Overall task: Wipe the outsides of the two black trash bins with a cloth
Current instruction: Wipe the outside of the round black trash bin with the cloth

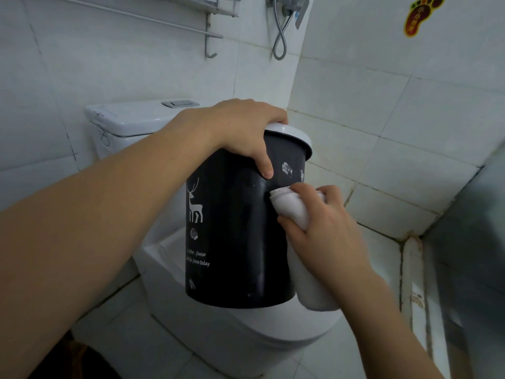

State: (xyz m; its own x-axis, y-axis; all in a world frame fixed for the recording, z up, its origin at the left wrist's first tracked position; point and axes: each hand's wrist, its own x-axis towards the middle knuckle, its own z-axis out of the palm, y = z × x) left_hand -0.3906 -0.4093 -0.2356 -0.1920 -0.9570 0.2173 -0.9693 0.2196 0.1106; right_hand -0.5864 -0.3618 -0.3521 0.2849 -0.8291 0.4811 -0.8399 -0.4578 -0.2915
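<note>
1. left hand [246, 132] clamped over the top rim of the black bin [235, 236]: palm on the white lid ring [293, 135], thumb down the dark side wall, other fingers curled over the far edge. firm grasp, not spread.
2. right hand [322, 228] closed round a white cloth [292, 206], fingers bunched on it; the folded end pressed to the bin's right side, just below the left thumb. rest of the cloth hangs from the palm, beside the bin's lower right edge.
3. bin is held up in the air, tilted, top leaning away to the right. it sits over the closed toilet [246, 332]; can't tell if the base touches the lid or hangs just clear.
4. count: 1 black bin in view, 1 cloth, 2 hands, 1 toilet w/ cistern [128, 121] behind.
5. bin markings: white deer print [194, 203], a few pale leaf-like specks, 2 lines of small script lower down, only partly legible.
6. wall: tiled, metal towel rack [191, 26] top left, shower hose loop [281, 36] top centre, red-yellow footprint sticker [420, 15] top right, text too small to read.
7. hidden/cut: bin's far side and inside not visible; rack and hose fittings cropped by the top edge; blurry grey surface at right edge, unclear what; dark patch bottom left, unidentifiable.
</note>
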